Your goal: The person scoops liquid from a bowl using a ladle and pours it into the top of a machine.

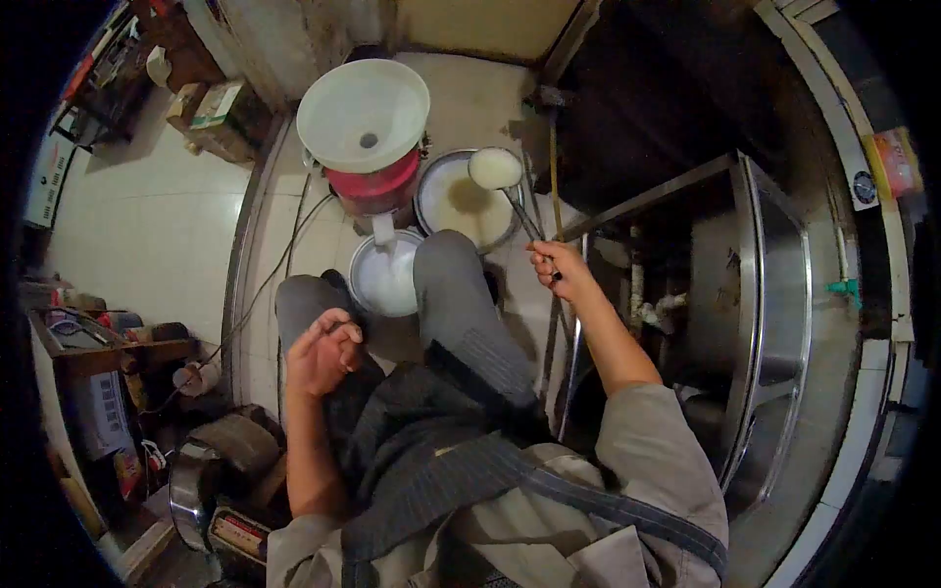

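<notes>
In the head view my right hand [557,270] is closed around the handle of a ladle [527,218]. The ladle's bowl holds a pale, creamy liquid [495,169] and is above the far side of a wide metal basin [424,218] of similar liquid. My left hand [326,353] is raised over my left knee, empty, its fingers loosely bent and apart. Beyond my knees stands a grinder-like machine with a white funnel hopper [363,103] and a red band [374,180]. Its white spout [383,229] points into a second metal pot [359,284] holding whitish, foamy stuff.
A steel-framed sink stand [750,255] with pipes rises close on my right. A black cable [286,257] runs along the floor at left. Cardboard boxes [221,118] sit at the upper left, and a cluttered shelf [118,353] is at lower left.
</notes>
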`<state>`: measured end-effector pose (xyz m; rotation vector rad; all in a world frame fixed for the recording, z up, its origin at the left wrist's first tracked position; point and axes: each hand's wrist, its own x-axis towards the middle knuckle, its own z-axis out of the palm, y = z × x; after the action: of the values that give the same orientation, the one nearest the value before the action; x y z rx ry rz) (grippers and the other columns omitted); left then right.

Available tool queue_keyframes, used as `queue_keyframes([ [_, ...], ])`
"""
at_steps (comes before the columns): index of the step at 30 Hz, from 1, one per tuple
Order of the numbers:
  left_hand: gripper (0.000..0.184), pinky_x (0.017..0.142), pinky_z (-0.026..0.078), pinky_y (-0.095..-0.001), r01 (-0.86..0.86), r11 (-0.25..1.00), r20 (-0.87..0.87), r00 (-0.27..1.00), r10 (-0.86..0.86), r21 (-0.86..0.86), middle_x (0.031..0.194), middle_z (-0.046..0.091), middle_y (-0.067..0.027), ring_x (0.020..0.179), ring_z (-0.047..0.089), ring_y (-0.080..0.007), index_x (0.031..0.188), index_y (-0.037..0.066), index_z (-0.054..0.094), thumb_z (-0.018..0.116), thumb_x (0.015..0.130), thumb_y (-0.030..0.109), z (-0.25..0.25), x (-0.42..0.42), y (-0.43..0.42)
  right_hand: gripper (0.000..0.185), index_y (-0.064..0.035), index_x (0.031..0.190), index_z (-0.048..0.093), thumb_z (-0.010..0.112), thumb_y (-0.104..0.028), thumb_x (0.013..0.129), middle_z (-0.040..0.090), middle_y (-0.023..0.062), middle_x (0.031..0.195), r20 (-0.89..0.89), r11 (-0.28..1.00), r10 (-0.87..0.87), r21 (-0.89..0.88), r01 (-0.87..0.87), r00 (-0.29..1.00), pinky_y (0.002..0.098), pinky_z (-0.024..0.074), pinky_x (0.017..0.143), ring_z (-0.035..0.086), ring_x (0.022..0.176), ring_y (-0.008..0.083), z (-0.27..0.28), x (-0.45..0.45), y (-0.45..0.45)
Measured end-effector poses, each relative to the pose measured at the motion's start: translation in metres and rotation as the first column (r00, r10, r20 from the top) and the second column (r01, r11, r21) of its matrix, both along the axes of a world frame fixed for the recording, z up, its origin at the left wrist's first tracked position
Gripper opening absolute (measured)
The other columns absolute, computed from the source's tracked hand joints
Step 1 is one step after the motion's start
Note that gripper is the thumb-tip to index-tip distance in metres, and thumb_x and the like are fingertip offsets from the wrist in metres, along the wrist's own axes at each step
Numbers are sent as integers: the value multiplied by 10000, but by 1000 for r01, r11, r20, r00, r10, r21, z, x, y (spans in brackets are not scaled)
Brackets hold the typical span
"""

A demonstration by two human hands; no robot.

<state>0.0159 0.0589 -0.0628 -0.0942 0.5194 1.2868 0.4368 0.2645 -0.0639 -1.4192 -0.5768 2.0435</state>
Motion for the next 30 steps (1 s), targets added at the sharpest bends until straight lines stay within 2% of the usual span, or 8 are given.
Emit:
queue_keyframes([
  [2, 433, 643, 487, -367, 177, 966, -177, 974, -144, 190, 1042, 622, -201, 687, 556, -218, 1215, 22, 506, 530, 953, 366, 10, -4, 6, 197, -18, 1019, 576, 594, -200, 948, 538, -18, 701, -18, 999, 34, 12, -34, 999, 221, 324, 426, 443, 505, 56, 24, 1, 9],
  [7, 420, 664, 497, -370, 166, 960, -153, 979, -134, 226, 1036, 622, -198, 705, 561, -225, 1213, 23, 505, 511, 966, 363, 12, -3, 5, 227, 0, 1017, 571, 574, -219, 960, 530, -18, 708, 77, 994, 76, 72, -81, 994, 220, 325, 427, 424, 511, 53, 84, 6, 28],
  [15, 407, 692, 500, -363, 162, 946, -156, 980, -122, 281, 1038, 625, -198, 739, 573, -231, 1217, 30, 520, 480, 983, 362, 13, -6, 3, 234, 4, 1034, 570, 528, -220, 979, 522, -35, 709, 65, 973, 168, 147, -176, 984, 186, 315, 412, 397, 479, 12, 191, -19, 45],
  [18, 392, 704, 501, -355, 147, 945, -141, 984, -109, 294, 1047, 628, -194, 745, 577, -226, 1216, 33, 527, 469, 990, 347, 17, -7, -1, 272, 16, 1063, 553, 500, -241, 996, 527, -25, 713, -75, 976, 195, 115, -186, 978, 192, 327, 397, 410, 471, 10, 220, -32, 51],
  [22, 389, 683, 508, -342, 164, 943, -149, 981, -125, 288, 1038, 639, -167, 725, 573, -202, 1231, 52, 527, 470, 987, 349, 16, -8, -1, 317, 91, 1154, 503, 474, -189, 1009, 503, 15, 703, -64, 971, 170, 181, -156, 983, 183, 313, 356, 385, 432, 21, 249, -60, 47],
  [24, 402, 651, 515, -333, 154, 946, -159, 981, -112, 284, 1023, 648, -149, 701, 565, -188, 1240, 57, 528, 481, 981, 360, 18, -8, -2, 323, 97, 1164, 493, 462, -187, 1013, 498, 21, 700, -88, 970, 191, 172, -173, 978, 187, 320, 356, 385, 430, 26, 256, -72, 46],
  [28, 387, 695, 509, -334, 139, 947, -113, 987, -110, 290, 1048, 634, -172, 724, 582, -204, 1251, 60, 516, 465, 992, 342, 20, -11, -4, 343, 107, 1191, 471, 431, -189, 1021, 485, 31, 690, -161, 964, 239, 162, -213, 957, 196, 334, 356, 387, 425, 43, 255, -93, 42],
  [30, 389, 712, 512, -339, 138, 940, -104, 988, -110, 313, 1066, 620, -187, 749, 601, -212, 1257, 60, 515, 452, 997, 342, 14, -12, -4, 330, 83, 1158, 493, 458, -211, 1012, 510, 26, 700, -175, 949, 295, 166, -267, 939, 204, 348, 362, 415, 433, 43, 248, -101, 40],
])
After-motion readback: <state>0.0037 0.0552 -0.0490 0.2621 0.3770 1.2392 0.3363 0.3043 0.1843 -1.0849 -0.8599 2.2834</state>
